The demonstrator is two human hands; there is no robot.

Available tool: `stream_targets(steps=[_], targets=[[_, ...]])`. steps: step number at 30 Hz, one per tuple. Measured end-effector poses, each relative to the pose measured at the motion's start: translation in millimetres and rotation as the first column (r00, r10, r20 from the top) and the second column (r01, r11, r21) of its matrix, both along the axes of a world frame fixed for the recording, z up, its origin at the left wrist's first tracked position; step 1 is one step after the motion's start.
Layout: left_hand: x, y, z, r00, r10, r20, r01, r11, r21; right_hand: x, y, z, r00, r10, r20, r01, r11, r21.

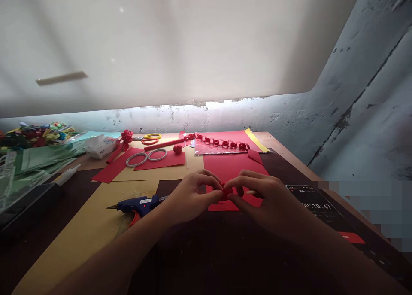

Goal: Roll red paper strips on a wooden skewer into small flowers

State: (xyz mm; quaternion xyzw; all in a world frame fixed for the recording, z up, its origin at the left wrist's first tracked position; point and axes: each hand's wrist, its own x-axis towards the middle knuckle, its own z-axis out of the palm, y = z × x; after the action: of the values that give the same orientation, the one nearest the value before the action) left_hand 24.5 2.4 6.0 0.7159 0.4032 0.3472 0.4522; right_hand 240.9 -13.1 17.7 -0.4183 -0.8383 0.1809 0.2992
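Fingertips of the left hand [193, 194] and right hand [267, 196] pinch 1 small red piece [227, 192] over a red sheet [225, 164]; the step looks like shaping, next likely needing light, steady pressure.

The 2 hands [197, 192] partly hide the red piece [227, 192] between them.

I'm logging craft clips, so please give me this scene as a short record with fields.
Left hand: pinching a small red piece
Right hand: fingers on the same piece
Beneath: red paper
Left side: glue gun over tan paper
Farther back: scissors, two pale rings, red ball
Right side: phone, digits ending 10:47
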Motion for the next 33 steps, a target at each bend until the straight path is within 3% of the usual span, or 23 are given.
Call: stream_targets(steps=[6,15,23,33], targets=[[1.7,1.0,3.5,0.997,0.014,0.077,-0.007,0.996,-0.084,7.4,-4.2,5.8,0.998,-0.06,-0.003,0.061,0.998,0.036],[0.8,2.9,1.4,0.988,0.013,0.151,0.01,0.988,-0.151,-2.6,4.7,-2.3,0.993,-0.089,0.077,0.083,0.993,0.082],[-0.9,2.4,-2.6,0.988,-0.053,0.147,0.071,0.99,-0.12,-1.5,5.3,-6.2,0.994,-0.079,0.077,0.075,0.995,0.063],[-1.2,5.5,-5.4,0.983,-0.036,0.182,0.062,0.988,-0.143,-1.3,6.1,-5.0,0.993,-0.079,0.087,0.069,0.991,0.11]])
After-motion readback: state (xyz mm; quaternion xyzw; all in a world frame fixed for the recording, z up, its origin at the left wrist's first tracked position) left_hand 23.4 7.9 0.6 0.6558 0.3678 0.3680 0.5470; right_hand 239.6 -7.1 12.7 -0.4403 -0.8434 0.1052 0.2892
